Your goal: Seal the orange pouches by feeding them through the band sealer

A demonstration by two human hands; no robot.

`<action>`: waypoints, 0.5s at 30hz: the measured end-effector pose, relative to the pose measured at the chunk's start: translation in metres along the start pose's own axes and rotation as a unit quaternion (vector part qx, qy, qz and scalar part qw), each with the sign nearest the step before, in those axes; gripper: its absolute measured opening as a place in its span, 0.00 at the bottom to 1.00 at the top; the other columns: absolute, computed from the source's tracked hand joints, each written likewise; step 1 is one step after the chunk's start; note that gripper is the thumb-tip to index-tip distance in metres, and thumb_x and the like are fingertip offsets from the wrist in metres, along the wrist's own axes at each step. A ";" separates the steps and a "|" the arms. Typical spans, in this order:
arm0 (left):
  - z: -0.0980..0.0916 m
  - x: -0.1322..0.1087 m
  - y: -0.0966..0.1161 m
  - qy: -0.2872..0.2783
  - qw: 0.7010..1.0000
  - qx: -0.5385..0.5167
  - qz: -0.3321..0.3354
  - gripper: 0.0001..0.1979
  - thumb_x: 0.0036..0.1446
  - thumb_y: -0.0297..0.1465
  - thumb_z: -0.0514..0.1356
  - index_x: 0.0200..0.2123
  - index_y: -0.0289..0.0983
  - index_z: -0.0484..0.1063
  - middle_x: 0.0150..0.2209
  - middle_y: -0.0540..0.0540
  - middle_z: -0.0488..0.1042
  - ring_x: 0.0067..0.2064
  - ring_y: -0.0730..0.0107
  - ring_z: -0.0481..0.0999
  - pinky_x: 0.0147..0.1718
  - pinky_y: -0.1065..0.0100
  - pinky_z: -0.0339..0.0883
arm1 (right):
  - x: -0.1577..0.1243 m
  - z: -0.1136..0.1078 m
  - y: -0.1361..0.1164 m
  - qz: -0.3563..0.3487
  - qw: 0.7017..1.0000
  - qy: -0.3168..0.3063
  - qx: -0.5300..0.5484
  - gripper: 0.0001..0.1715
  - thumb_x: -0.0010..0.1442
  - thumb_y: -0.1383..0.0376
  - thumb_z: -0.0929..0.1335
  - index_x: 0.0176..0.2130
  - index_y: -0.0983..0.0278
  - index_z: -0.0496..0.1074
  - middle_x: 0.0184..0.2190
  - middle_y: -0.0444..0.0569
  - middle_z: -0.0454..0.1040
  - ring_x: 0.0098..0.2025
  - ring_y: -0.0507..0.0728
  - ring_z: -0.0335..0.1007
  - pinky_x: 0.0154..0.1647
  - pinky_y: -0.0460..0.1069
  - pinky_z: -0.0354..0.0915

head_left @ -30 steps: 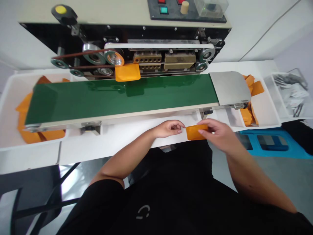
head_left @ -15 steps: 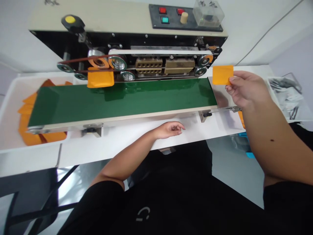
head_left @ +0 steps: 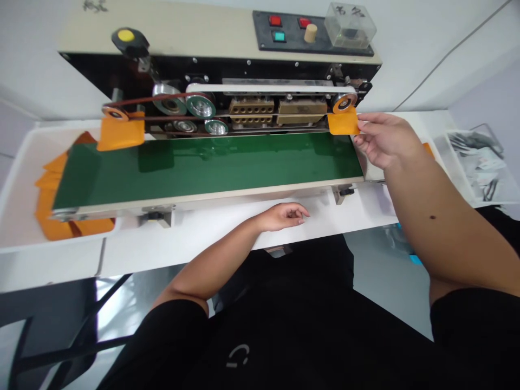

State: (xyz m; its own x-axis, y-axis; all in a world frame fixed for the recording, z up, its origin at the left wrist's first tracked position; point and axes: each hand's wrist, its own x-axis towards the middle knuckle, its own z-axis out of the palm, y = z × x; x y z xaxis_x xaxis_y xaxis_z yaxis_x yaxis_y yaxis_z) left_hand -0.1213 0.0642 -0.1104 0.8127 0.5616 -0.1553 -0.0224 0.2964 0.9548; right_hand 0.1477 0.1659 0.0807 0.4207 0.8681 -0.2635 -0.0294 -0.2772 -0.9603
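Observation:
My right hand [head_left: 388, 138] pinches the right edge of a small orange pouch [head_left: 342, 123]. The pouch's upper edge is at the right-hand rollers of a band sealer [head_left: 219, 59]. A second orange pouch [head_left: 122, 134] hangs from the sealer's belts at the left end, above the green conveyor belt [head_left: 227, 168]. My left hand [head_left: 283, 216] rests on the white table in front of the conveyor, holding nothing, its fingers loosely bent and the thumb apart from them.
A white bin [head_left: 20, 184] with several orange pouches [head_left: 52, 203] stands at the left end of the conveyor. At the right is a clear bin [head_left: 463, 168] of small silvery packets [head_left: 483, 162]. The control panel [head_left: 266, 35] has red and green switches.
My right hand has moved left, bringing its pouch from beside the machine to the right-hand rollers. The other pouch has travelled left along the belts. My left hand has stayed put.

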 end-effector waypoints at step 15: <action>-0.001 -0.002 0.009 0.000 1.000 -0.016 0.003 0.22 0.62 0.45 0.75 0.51 0.37 0.79 0.39 0.48 0.75 0.38 0.71 0.73 0.39 0.67 0.67 | 0.040 -0.243 0.062 -0.094 0.902 0.339 -0.251 0.10 0.64 0.76 0.74 0.42 0.62 0.82 0.36 0.56 0.83 0.25 0.52 0.67 0.32 0.54 0.61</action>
State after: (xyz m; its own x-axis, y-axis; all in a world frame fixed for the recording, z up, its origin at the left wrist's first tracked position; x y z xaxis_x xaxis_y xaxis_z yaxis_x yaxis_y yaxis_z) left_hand -0.1238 0.0661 -0.1021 0.8120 0.5643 -0.1493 -0.0463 0.3173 0.9472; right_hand 0.3834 0.0832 0.0333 0.8382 0.5149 0.1797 0.4430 -0.4506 -0.7751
